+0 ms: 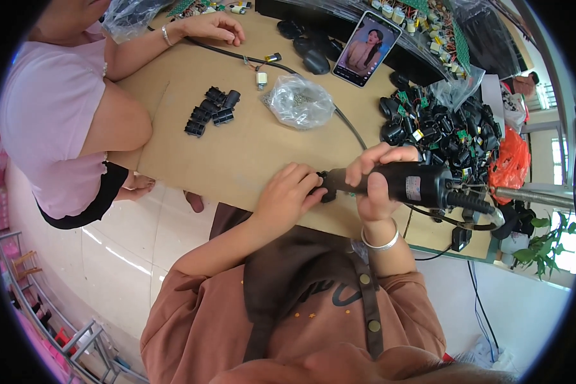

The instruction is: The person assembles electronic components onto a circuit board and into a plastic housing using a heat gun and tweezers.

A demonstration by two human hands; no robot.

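Note:
My right hand [379,185] is wrapped round a black electric screwdriver [422,185], which lies nearly level with its tip pointing left. A small black plastic part [328,194] sits at that tip, pinched by the fingers of my left hand [290,194] near the table's front edge. My fingers cover much of the part, so its full shape and the screwdriver's bit are hidden. Beyond my hands, a clear plastic bag of small screws [299,102] lies on the brown table [230,157]. Several black plastic housings [201,114] are grouped to its left.
A large heap of black parts with green circuit boards [454,131] covers the right side. A phone [367,49] leans upright at the back. A black cable [349,121] crosses the table, and a small motor with wires [262,79] lies nearby. A co-worker's hand [214,27] rests at far left.

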